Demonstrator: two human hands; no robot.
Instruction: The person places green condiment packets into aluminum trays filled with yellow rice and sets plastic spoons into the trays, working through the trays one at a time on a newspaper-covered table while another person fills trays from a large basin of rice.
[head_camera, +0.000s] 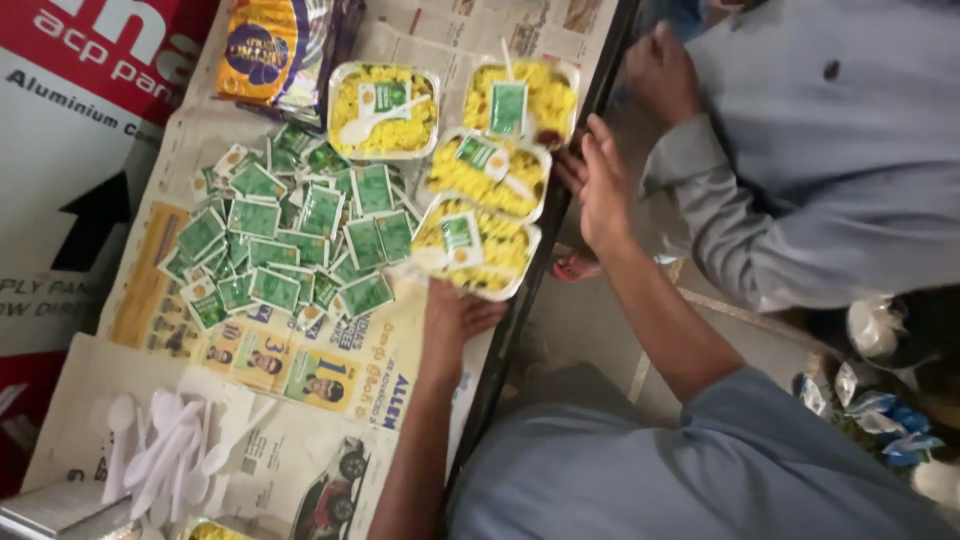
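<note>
Head view, work surface: I see a table (130, 330) covered in newspaper, evidently laid to keep spills off the top.
Head view, trays: four foil trays of yellow rice sit packed together at the far edge. The nearest tray (475, 245) overhangs the table rim, where it is easy to lift off.
Head view, tray contents: each tray carries a green sachet on top of the rice; at least two also show a white spoon, so each portion appears made up complete.
Head view, sachet pile: a loose heap of green sachets (285, 240) lies just beside the trays, within easy reach for topping them.
Head view, spoons: spare white plastic spoons (165, 450) lie well apart from the trays, at the near end of the table.
Head view, left hand: my left hand (455, 315) is touching the near edge of the nearest tray from below, forearm running up along the table rim. The fingers curl towards the foil; I cannot tell whether they are actually clamped on it, as the frame is blurred there.
Head view, right hand: my right hand (600, 185) is flat and spread, holding nothing, hovering beside the far end of the tray stack, arm extended.
Head view, other person: a second person in a grey sleeve (720, 220) stands opposite, one fist (660, 70) closed near the table edge.
</note>
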